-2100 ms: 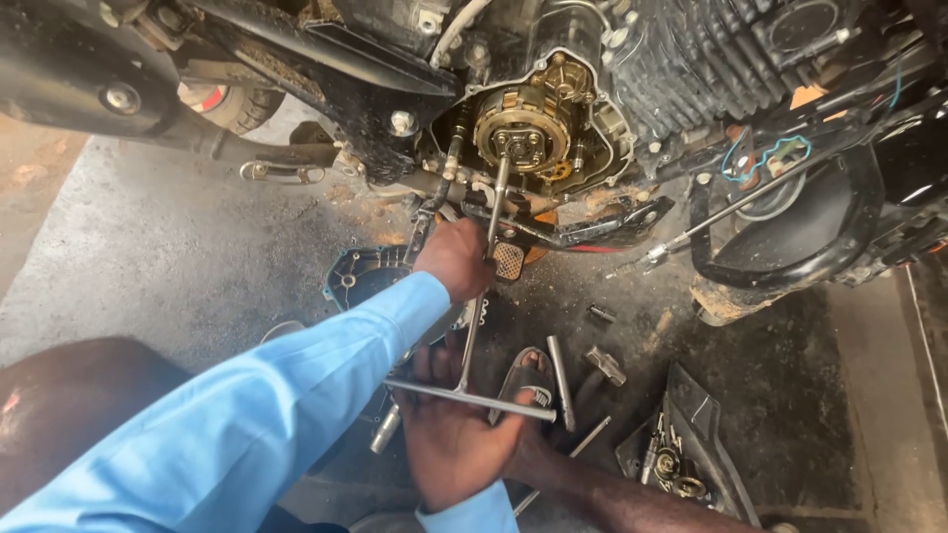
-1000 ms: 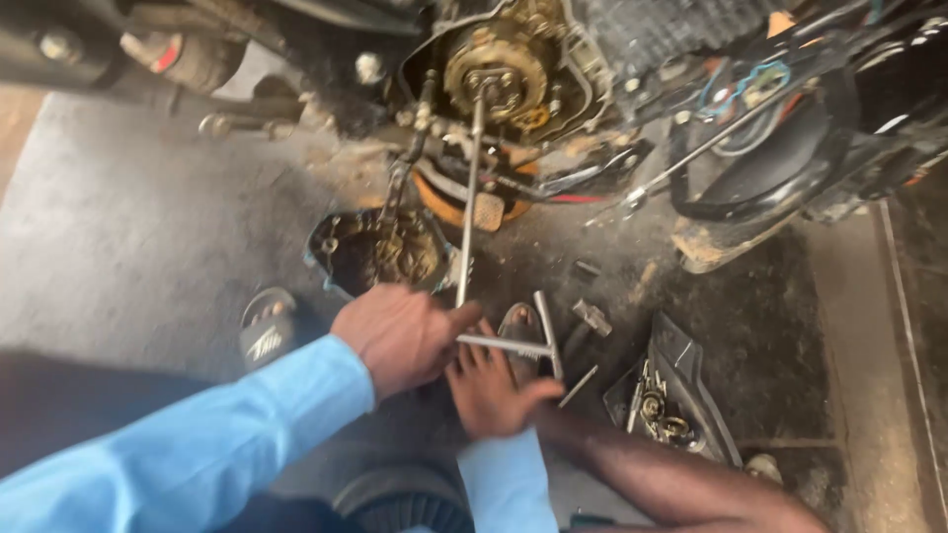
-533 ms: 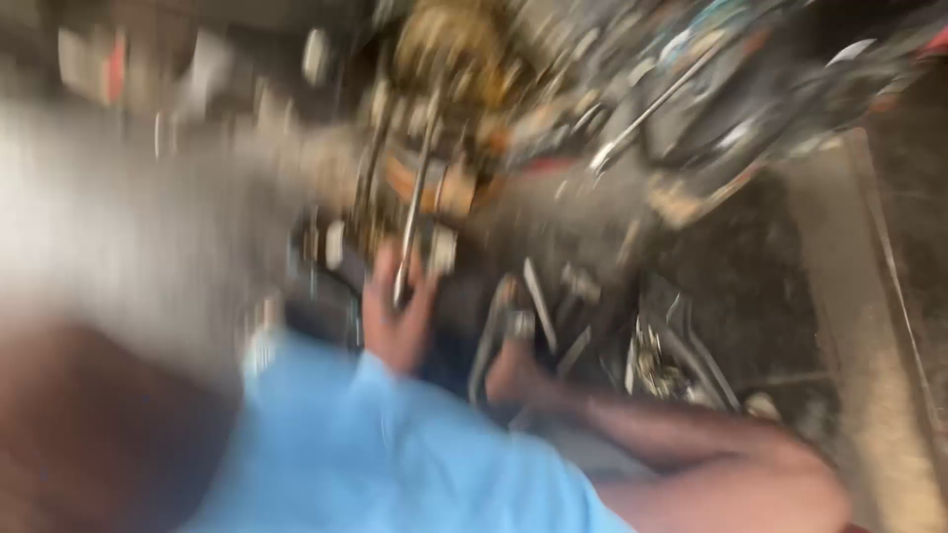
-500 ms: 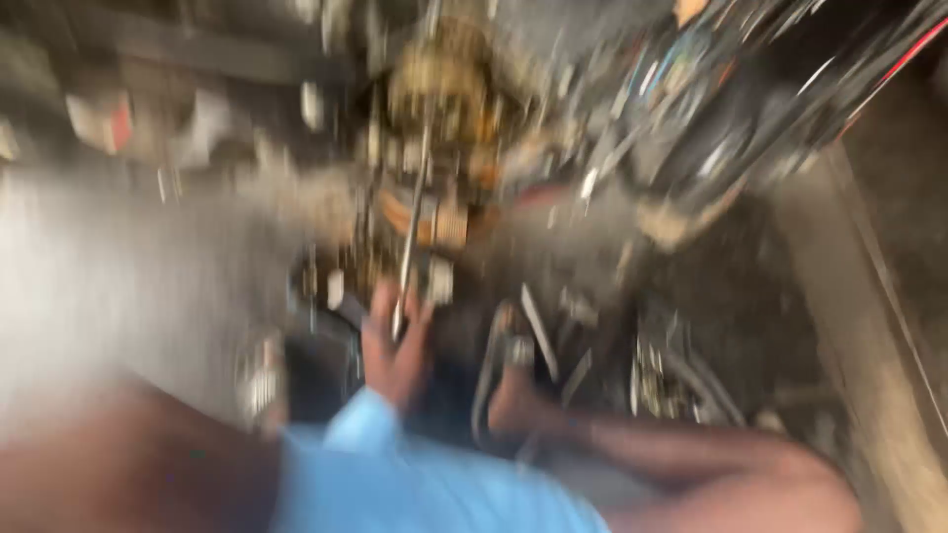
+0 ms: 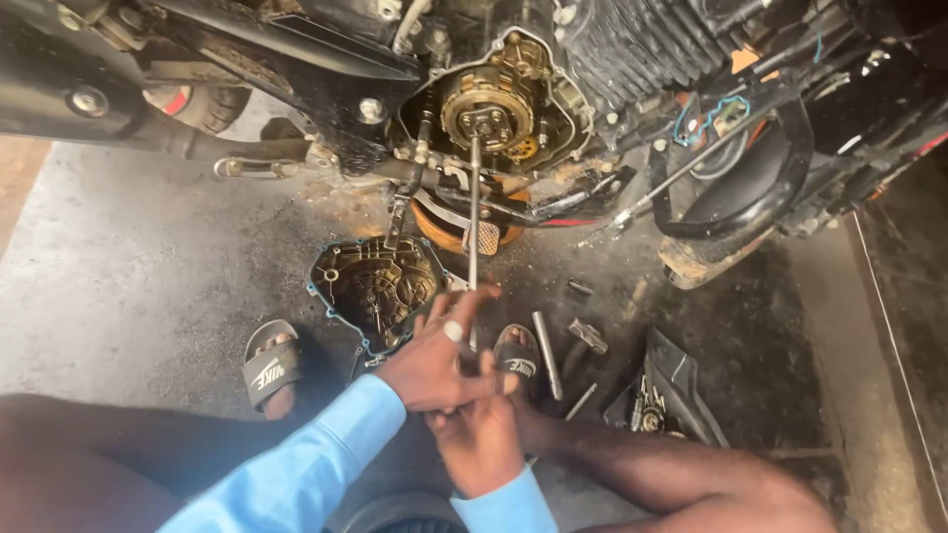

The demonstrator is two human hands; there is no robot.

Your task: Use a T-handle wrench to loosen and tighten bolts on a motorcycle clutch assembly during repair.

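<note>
Since a moment ago we steady the view (blur gone): both our left hand (image 5: 434, 360) and right hand (image 5: 484, 434) grip the long T-wrench (image 5: 473, 217), its tip on the clutch hub (image 5: 484, 107).

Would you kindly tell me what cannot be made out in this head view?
- T-handle wrench: its handle is hidden under the left hand and right hand.
- Wrench tip: too small to tell how it seats in the clutch.
- Motorcycle: cut off by the top edge.
</note>
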